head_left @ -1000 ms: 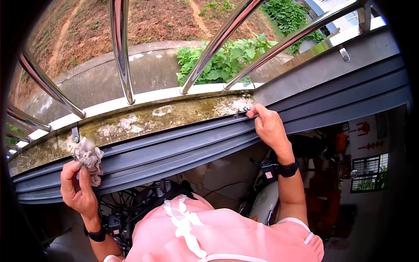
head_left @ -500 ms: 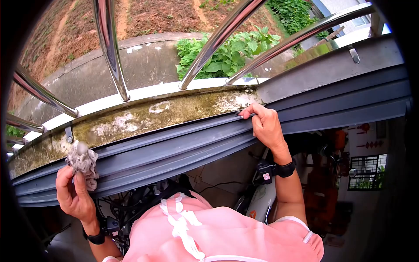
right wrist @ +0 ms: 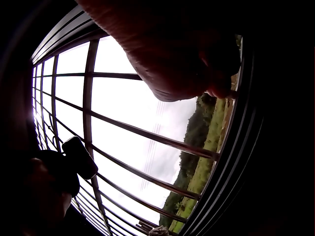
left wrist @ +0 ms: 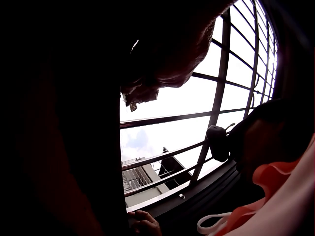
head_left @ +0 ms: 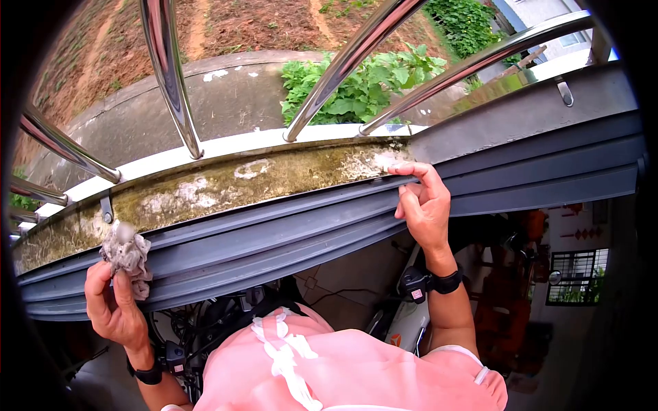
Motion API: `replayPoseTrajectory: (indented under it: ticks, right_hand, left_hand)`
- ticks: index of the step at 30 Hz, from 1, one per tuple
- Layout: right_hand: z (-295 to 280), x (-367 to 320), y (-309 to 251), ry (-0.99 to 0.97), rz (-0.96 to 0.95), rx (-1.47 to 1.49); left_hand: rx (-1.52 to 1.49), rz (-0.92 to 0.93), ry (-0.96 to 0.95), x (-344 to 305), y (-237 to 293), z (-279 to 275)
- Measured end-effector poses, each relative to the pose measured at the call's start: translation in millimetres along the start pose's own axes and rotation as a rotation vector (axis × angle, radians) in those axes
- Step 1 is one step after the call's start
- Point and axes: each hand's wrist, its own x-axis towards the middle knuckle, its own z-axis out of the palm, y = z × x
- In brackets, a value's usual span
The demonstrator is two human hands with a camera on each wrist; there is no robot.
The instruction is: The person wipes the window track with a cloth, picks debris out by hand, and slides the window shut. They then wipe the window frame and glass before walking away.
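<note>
A crumpled greyish cloth (head_left: 128,255) is pinched between the thumb and fingers of my left hand (head_left: 118,312), over the left part of the dark grey grooved frame (head_left: 274,233). My right hand (head_left: 426,212) is at the frame's upper edge farther right, its index finger reaching over toward the stained ledge (head_left: 253,170) and its thumb bent near the rail. Whether it holds anything small cannot be told. In the right wrist view the right hand (right wrist: 172,64) is dark; the left wrist view shows the cloth's ragged end (left wrist: 140,93) in shadow.
Shiny metal bars (head_left: 171,82) rise from a white sill beyond the ledge. A metal tab (head_left: 107,209) stands at the left and another (head_left: 565,94) at the upper right. Below the frame are a motorbike (head_left: 411,318) and dark cables. Leafy plants grow outside.
My right hand first slid slightly left along the edge, then came back right, its index finger now more extended. The left hand moved a little left with the cloth. The view has shifted slightly.
</note>
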Motion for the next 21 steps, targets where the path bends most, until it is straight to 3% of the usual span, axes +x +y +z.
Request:
replayPoseTrajectory:
  ticks: [5,8,12,18,21]
  right_hand:
    - [-6,-5,8,0.131,-0.127,-0.217]
    - [-9,-8,32,0.222,-0.197,-0.151]
    - [-3,-14,49,0.203,-0.190,-0.034]
    - [-3,-23,56,0.285,-0.327,-0.019]
    - [-17,-28,56,0.239,-0.341,-0.130]
  left_hand:
    - [0.047,-0.013,-0.002,-3,-2,-3]
    - [0.071,-0.045,0.032,-11,-10,-11]
    - [0.200,-0.040,0.057,-14,-8,-19]
    - [0.251,-0.002,0.135,-21,-10,-22]
    - [0.250,0.019,0.138,-24,-14,-23]
